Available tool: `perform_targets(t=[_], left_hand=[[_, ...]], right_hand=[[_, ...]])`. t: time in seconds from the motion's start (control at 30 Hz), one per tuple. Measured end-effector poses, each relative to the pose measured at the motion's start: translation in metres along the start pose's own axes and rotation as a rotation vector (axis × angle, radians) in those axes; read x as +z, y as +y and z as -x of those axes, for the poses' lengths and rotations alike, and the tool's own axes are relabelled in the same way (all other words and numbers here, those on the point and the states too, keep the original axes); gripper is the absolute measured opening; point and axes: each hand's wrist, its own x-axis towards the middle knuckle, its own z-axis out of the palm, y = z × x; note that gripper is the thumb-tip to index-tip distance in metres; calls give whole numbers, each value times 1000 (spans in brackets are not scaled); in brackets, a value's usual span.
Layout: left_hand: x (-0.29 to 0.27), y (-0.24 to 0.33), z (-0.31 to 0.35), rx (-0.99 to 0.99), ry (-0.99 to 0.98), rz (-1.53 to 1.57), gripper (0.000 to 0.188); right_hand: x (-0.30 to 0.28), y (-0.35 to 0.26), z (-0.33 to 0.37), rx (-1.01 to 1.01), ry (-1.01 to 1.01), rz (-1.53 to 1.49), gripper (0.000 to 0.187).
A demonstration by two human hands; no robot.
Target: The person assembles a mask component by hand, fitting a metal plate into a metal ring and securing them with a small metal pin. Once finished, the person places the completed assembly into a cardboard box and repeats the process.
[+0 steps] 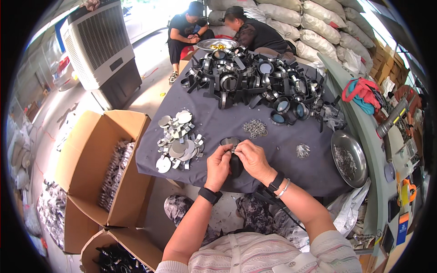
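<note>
At the near edge of the cloth-covered table, both hands meet over a black part with a round metal-rimmed head (230,141) and a flat black stem pointing toward me. My left hand (219,166) is closed, its thumb and fingers gripping the part just below the head. My right hand (254,160) pinches at the same spot from the other side; whatever small piece lies between its fingertips is hidden. Left of them lies a pile of flat metal discs and tabbed pieces (178,148). Beyond the hands sits a heap of small metal rings (255,128); small pins (302,150) lie to the right.
Many similar black parts (255,77) cover the table's far half. A steel bowl (361,169) with pins stands at the right edge. Open cardboard boxes (79,159) stand left, beside an air cooler (98,43). Two people (259,32) sit beyond the table near stacked sacks (318,20).
</note>
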Motion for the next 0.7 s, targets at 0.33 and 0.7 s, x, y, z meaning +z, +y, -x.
perform_targets(t=[0.33, 0.7], left_hand=[[2, 0, 1, 12, 48, 50, 20], [6, -2, -1, 2, 64, -15, 18]], right_hand=[[-1, -2, -1, 42, -53, 36, 9], [-154, 56, 51, 482, -246, 945, 9]])
